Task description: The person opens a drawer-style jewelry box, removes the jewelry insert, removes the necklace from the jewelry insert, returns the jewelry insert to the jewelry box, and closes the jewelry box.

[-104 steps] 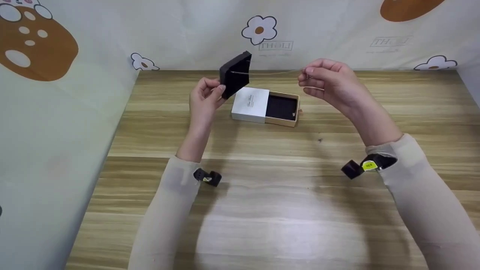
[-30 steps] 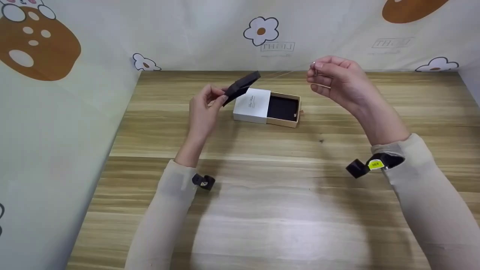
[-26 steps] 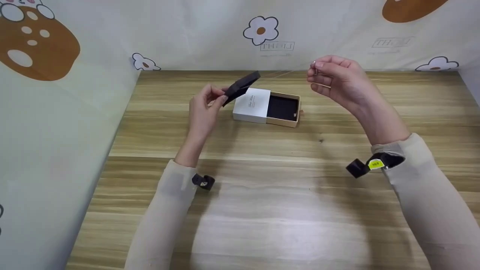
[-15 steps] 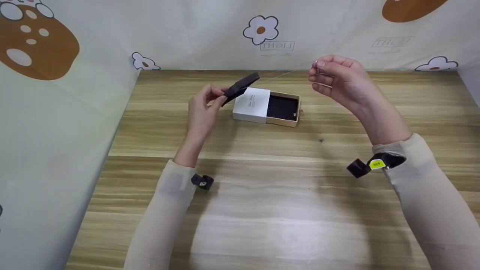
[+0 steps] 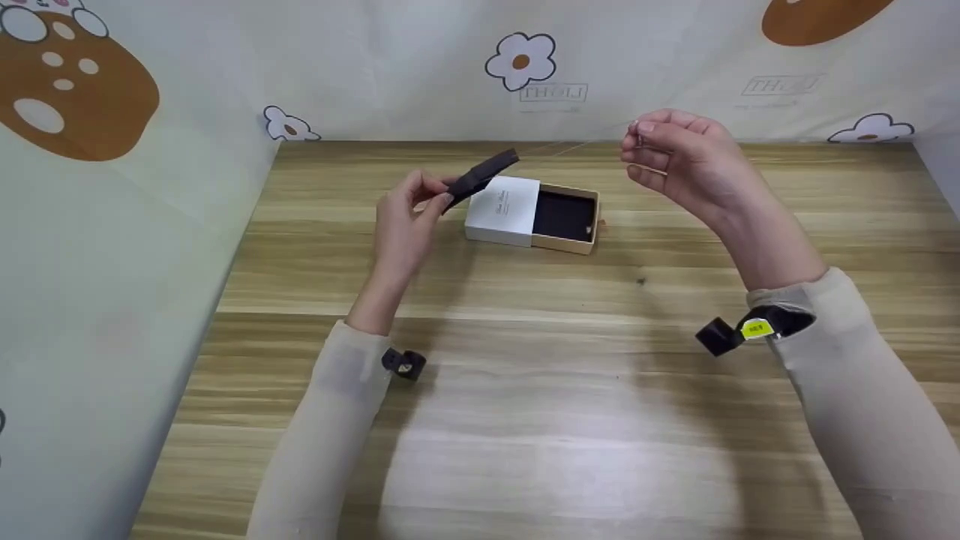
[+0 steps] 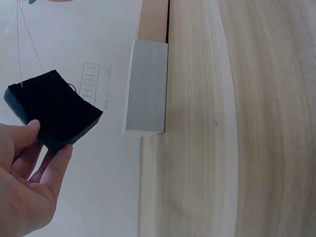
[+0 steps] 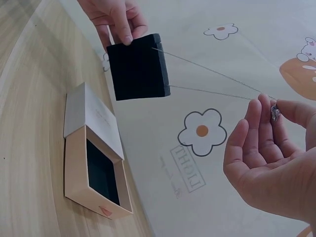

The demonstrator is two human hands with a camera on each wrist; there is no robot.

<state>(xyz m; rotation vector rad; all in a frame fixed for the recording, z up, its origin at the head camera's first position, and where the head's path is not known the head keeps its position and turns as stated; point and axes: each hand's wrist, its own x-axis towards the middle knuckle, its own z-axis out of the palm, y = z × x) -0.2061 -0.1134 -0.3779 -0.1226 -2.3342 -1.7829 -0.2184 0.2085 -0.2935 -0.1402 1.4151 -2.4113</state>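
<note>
My left hand (image 5: 405,221) pinches a black foam pad (image 7: 138,69) by one edge, holding it tilted above the table. Two strands of a thin necklace chain (image 7: 212,74) run from slots near the pad's far edge to my right hand (image 5: 682,157). Between thumb and fingers the right hand pinches the chain's end, where a small silvery pendant (image 7: 275,113) shows. Below and between the hands, a white box sleeve (image 5: 501,210) sits on the table, with its tan drawer (image 5: 564,244) slid partly out to the right. The drawer has a dark lining.
The box stands toward the back of the wood-grain table (image 5: 510,337). Behind it rises a pale wall cover (image 5: 405,67) printed with flowers, and another side of it borders the table on the left. A camera is strapped to each wrist.
The left hand has tipped the foam pad from steep to flatter and lowered it a little. The right hand has drawn slightly right and up with the chain. The box has stayed put.
</note>
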